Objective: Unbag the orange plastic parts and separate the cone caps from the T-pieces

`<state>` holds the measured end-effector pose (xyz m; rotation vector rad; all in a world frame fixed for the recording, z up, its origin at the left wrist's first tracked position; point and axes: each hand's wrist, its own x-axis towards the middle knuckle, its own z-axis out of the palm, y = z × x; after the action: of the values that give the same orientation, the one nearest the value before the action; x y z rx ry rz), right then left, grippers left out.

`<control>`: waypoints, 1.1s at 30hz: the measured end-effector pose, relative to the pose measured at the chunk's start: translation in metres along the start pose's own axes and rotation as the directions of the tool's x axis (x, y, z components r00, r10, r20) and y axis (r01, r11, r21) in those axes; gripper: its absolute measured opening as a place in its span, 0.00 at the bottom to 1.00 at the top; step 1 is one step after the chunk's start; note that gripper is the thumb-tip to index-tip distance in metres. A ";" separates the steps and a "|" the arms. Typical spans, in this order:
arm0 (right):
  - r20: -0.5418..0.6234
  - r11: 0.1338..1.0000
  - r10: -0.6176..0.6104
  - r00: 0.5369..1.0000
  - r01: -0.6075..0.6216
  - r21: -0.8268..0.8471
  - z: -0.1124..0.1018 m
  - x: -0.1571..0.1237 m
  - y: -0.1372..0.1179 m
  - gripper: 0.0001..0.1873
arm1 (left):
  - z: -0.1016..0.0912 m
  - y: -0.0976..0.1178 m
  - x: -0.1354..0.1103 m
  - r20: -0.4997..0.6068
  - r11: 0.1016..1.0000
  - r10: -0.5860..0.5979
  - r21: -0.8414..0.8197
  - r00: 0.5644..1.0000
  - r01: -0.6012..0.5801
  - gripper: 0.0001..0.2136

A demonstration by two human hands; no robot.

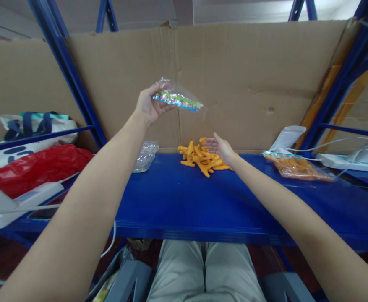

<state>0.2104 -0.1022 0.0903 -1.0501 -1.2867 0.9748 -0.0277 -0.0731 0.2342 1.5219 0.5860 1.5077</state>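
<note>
Toy pile (202, 158) on shelf (202, 201), between two bags (144, 156)

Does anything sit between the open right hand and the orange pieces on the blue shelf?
Nothing visible does. The right hand is open at the pile of small orange plastic pieces. The left hand holds a clear plastic bag with a colourful strip higher up, off that path.

Three clear bags (177, 100) (145, 156) (297, 167), one pile (202, 160) (orange pieces)

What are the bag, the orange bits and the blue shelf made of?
Bag in the left hand: thin clear plastic, likely; it crinkles and shines. Orange bits: probably moulded plastic, smooth, one even colour. Shelf: looks like painted metal, flat with a soft sheen.
</note>
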 end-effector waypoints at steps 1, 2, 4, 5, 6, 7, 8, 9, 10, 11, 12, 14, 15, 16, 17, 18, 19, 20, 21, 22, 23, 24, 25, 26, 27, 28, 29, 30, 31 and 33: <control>0.029 0.999 0.030 0.999 -0.030 0.017 0.001 0.000 -0.001 0.27 | 0.000 -0.003 -0.005 0.048 1.000 -0.026 -0.009 0.998 0.026 0.18; 0.057 0.998 0.060 0.997 -0.060 0.013 0.002 0.000 0.000 0.27 | 0.000 -0.007 -0.010 0.084 0.998 -0.057 -0.004 0.995 0.057 0.18; 0.107 0.993 0.107 0.989 -0.101 -0.060 0.003 -0.002 0.004 0.25 | 0.000 -0.019 -0.015 0.114 0.991 -0.130 0.045 0.985 0.126 0.18; 0.137 0.987 0.110 0.984 -0.092 -0.129 0.004 -0.004 0.009 0.22 | 0.000 -0.026 -0.017 0.113 0.985 -0.165 0.071 0.980 0.157 0.18; 0.178 0.975 0.101 0.979 -0.061 -0.215 0.004 -0.006 0.015 0.19 | 0.000 -0.033 -0.018 0.109 0.978 -0.196 0.089 0.974 0.187 0.18; 0.232 0.951 0.073 0.970 0.002 -0.308 0.005 -0.008 0.022 0.18 | 0.000 -0.040 -0.020 0.105 0.973 -0.222 0.095 0.969 0.212 0.18; 0.293 0.916 0.032 0.955 0.089 -0.392 0.005 -0.010 0.029 0.19 | -0.001 -0.047 -0.021 0.103 0.968 -0.243 0.095 0.965 0.234 0.18; 0.357 0.871 -0.009 0.934 0.183 -0.456 0.006 -0.013 0.037 0.21 | -0.001 -0.053 -0.022 0.103 0.964 -0.260 0.089 0.960 0.251 0.18; 0.409 0.826 -0.069 0.910 0.282 -0.488 0.006 -0.015 0.044 0.25 | -0.001 -0.058 -0.023 0.104 0.961 -0.272 0.082 0.957 0.264 0.18; 0.453 0.785 -0.123 0.883 0.366 -0.499 0.007 -0.016 0.050 0.28 | -0.001 -0.062 -0.025 0.107 0.959 -0.280 0.073 0.954 0.273 0.18; 0.482 0.751 -0.163 0.861 0.426 -0.505 0.007 -0.016 0.055 0.29 | -0.001 -0.065 -0.026 0.111 0.959 -0.282 0.063 0.953 0.277 0.18; 0.495 0.714 -0.216 0.842 0.482 -0.508 0.006 -0.015 0.062 0.29 | 0.000 -0.069 -0.030 0.132 0.962 -0.273 0.039 0.953 0.270 0.19; 0.486 0.713 -0.227 0.844 0.484 -0.508 0.005 -0.014 0.064 0.28 | 0.001 -0.070 -0.031 0.151 0.965 -0.262 0.024 0.953 0.262 0.19; 0.464 0.722 -0.234 0.854 0.472 -0.506 0.004 -0.012 0.065 0.26 | 0.001 -0.071 -0.032 0.172 0.968 -0.250 0.009 0.953 0.252 0.19; 0.433 0.741 -0.233 0.870 0.448 -0.501 0.003 -0.010 0.064 0.24 | 0.001 -0.071 -0.033 0.194 0.970 -0.238 -0.006 0.952 0.243 0.19; 0.388 0.769 -0.229 0.893 0.411 -0.490 0.002 -0.008 0.062 0.21 | 0.002 -0.071 -0.034 0.213 0.972 -0.226 -0.018 0.951 0.235 0.20; 0.327 0.805 -0.226 0.918 0.364 -0.468 0.001 -0.007 0.059 0.18 | 0.002 -0.070 -0.035 0.228 0.973 -0.218 -0.028 0.949 0.231 0.20; 0.253 0.849 -0.224 0.941 0.316 -0.424 0.000 -0.006 0.055 0.15 | 0.002 -0.070 -0.035 0.238 0.973 -0.216 -0.032 0.947 0.229 0.20; 0.175 0.894 -0.221 0.959 0.271 -0.357 -0.001 -0.006 0.048 0.14 | 0.002 -0.070 -0.036 0.242 0.972 -0.218 -0.030 0.946 0.232 0.20; 0.099 0.934 -0.217 0.971 0.236 -0.267 -0.002 -0.007 0.041 0.15 | 0.003 -0.070 -0.036 0.240 0.971 -0.226 -0.023 0.944 0.239 0.20; 0.037 0.963 -0.215 0.976 0.218 -0.158 -0.003 -0.008 0.032 0.18 | 0.004 -0.070 -0.037 0.234 0.968 -0.241 -0.012 0.942 0.251 0.20; 0.011 0.978 -0.201 0.980 0.201 -0.062 -0.004 -0.011 0.023 0.22 | 0.004 -0.071 -0.037 0.228 0.964 -0.261 0.000 0.938 0.268 0.19; -0.009 0.983 -0.182 0.983 0.182 -0.002 -0.006 -0.014 0.013 0.25 | 0.005 -0.073 -0.038 0.224 0.958 -0.282 0.010 0.933 0.287 0.19; -0.033 0.988 -0.154 0.988 0.155 0.027 -0.007 -0.018 0.004 0.28 | 0.006 -0.075 -0.039 0.226 0.951 -0.304 0.019 0.926 0.308 0.18; -0.061 0.991 -0.126 0.990 0.129 0.033 -0.009 -0.022 -0.004 0.31 | 0.006 -0.079 -0.039 0.240 0.943 -0.328 0.028 0.914 0.331 0.17; -0.088 0.993 -0.108 0.990 0.112 0.042 -0.010 -0.025 -0.011 0.33 | 0.006 -0.082 -0.039 0.267 0.934 -0.351 0.040 0.897 0.354 0.17; -0.112 0.992 -0.094 0.989 0.102 0.069 -0.012 -0.028 -0.016 0.34 | 0.005 -0.086 -0.040 0.307 0.924 -0.377 0.059 0.874 0.378 0.16; -0.134 0.989 -0.080 0.988 0.095 0.115 -0.013 -0.031 -0.018 0.33 | 0.003 -0.090 -0.040 0.358 0.911 -0.408 0.091 0.840 0.403 0.16; -0.157 0.980 -0.062 0.986 0.089 0.175 -0.015 -0.032 -0.019 0.30 | 0.001 -0.093 -0.041 0.414 0.894 -0.442 0.135 0.796 0.426 0.16; -0.210 0.950 -0.006 0.978 0.071 0.303 -0.018 -0.032 -0.017 0.20 | -0.004 -0.097 -0.043 0.513 0.852 -0.519 0.243 0.684 0.464 0.18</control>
<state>0.2264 -0.1382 0.0987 -0.8541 -0.9439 0.9727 -0.0140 -0.0596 0.1294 1.6118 0.6443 0.5698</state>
